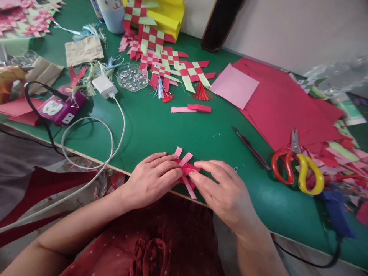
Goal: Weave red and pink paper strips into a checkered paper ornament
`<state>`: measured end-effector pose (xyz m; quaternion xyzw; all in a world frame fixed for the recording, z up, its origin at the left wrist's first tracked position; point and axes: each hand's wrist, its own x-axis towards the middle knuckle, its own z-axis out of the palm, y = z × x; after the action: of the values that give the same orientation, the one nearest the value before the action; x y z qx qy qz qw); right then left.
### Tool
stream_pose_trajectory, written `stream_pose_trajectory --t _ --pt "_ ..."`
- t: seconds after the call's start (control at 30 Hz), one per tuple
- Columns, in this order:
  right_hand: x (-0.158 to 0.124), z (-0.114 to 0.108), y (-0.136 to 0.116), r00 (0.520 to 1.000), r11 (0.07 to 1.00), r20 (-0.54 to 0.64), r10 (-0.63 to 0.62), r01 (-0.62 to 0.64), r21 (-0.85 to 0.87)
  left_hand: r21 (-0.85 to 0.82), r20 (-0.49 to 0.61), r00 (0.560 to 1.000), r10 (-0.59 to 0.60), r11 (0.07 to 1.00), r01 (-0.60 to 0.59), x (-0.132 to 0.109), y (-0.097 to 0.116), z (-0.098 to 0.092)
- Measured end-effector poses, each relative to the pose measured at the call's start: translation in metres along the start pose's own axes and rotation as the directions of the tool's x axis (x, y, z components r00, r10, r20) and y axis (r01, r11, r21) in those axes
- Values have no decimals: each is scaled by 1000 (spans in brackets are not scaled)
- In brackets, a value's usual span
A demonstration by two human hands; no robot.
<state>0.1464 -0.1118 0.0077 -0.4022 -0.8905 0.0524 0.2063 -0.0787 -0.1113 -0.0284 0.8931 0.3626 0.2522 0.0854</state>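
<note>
Near the table's front edge, a small weave of red and pink paper strips point(187, 187) lies between my hands, its pink ends sticking out at top and bottom. My left hand point(156, 177) presses on the weave's left side, fingers together, hiding part of it. The thumb and fingers of my right hand point(222, 188) close on a red strip at the right side of the weave. Beyond them, a loose pink strip point(182, 110) and a red strip point(202, 108) lie overlapping on the green table point(149, 130).
Red-and-yellow scissors point(296, 165) and a dark cutter point(251, 148) lie to the right, by red paper sheets point(284, 103). Finished woven pieces point(194, 73) and a bead tray point(132, 78) are at the back. A white cable point(111, 142) loops at left.
</note>
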Motion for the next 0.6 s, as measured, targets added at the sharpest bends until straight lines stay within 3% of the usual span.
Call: stream_pose_trajectory --t 0.23,0.6 --pt "-8 4 0 1000 997 7 -1 0 79 24 4 1000 1 1000 -1 1 1 0" --pt "-12 18 0 986 979 -22 166 -162 123 4 13 1000 5 1000 -6 0 -1 0"
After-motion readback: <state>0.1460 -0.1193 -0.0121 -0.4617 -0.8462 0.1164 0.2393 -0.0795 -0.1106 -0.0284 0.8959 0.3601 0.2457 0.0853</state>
